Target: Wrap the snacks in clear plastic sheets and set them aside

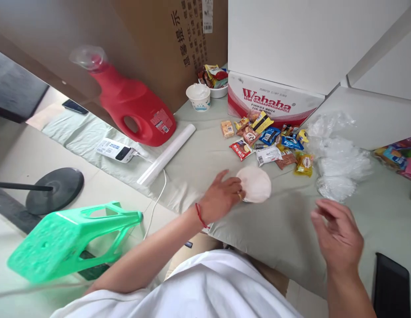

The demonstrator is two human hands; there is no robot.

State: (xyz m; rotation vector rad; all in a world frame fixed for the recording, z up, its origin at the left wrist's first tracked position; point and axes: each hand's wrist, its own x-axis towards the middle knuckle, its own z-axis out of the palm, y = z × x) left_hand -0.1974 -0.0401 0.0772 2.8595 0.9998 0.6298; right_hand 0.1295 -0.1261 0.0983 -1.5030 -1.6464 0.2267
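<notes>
Disc (258, 184) lies on the cloth (248, 227) just right of the frame's centre. Your left hand (223, 198) touches its left edge, fingers loosely bent; I cannot tell if they pinch it. Your right hand (341, 238), lower right, is half-curled around nothing visible. The disc looks light and easily creased: take it gently by the rim.

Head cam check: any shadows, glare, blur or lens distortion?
Head view: soft shadow on the cloth beside the right hand; bright highlights on the clear plastic; right hand slightly soft, perhaps motion blur; apparent wide-angle stretch on the green stool toward the left; Wahaha box brand lettering legible.
</notes>
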